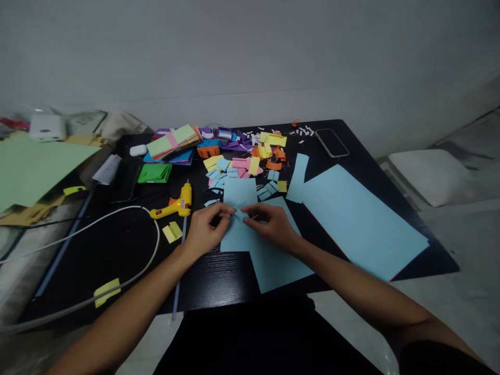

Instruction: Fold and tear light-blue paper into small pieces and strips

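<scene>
Both hands meet over a light blue paper sheet (239, 237). My left hand (209, 226) is closed in a pinch at the left end of a small piece of blue paper (239, 212). From the other side, the thumb and fingers of my right hand (271, 224) pinch the same piece; its outline blends into the sheet below. A second blue sheet (273, 265) lies under my right wrist. To the left of my left hand are a yellow glue gun (174, 205) on its side and a folded yellow paper piece (172, 232).
Cut and folded paper pieces (242, 164) in several colours cover the back middle. Large blue sheets (359, 219) and a phone (332, 143) lie on the right. A white cable (158, 234) loops across the left side, near a clear glue stick (177, 294) at the front edge.
</scene>
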A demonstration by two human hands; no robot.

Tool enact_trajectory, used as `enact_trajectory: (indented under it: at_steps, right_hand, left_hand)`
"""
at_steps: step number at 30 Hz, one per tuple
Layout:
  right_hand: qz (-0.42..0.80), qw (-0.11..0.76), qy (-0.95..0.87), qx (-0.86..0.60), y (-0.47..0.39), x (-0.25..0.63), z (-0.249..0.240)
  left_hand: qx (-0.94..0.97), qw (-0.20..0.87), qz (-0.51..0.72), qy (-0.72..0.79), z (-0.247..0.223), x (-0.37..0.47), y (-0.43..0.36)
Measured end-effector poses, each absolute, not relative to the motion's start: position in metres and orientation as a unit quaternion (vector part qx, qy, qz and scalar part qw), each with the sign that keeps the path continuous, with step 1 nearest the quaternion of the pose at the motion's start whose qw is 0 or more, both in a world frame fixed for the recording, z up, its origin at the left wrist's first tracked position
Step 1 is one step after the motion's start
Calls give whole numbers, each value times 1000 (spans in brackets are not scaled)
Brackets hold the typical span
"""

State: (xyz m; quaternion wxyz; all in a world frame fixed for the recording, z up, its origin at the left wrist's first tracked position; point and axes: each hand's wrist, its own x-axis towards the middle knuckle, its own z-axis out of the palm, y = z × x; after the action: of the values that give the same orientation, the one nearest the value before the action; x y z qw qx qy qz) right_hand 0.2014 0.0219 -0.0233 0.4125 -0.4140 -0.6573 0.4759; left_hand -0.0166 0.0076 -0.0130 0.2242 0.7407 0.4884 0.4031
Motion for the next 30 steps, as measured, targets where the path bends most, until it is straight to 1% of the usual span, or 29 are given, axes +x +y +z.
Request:
enact_trajectory:
  at_steps: [4,9,15,25,30]
  right_hand:
    - [503,404,-644,-410,23,201,-25]
    - [545,407,-615,-399,24,201,-25]
    - [555,406,-606,-400,24,201,-24]
    - [591,394,-580,-399,25,201,-18]
    - [582,401,-586,-397,24,201,-14]
  left_hand:
    - [734,231,410,489,-11,-16,8]
    - [708,278,420,495,-8,-15,9]
    - [686,307,430,500,-8,-14,10]
    - [710,275,422,492,-10,-15,8]
    - [718,270,426,479,-12,-16,8]
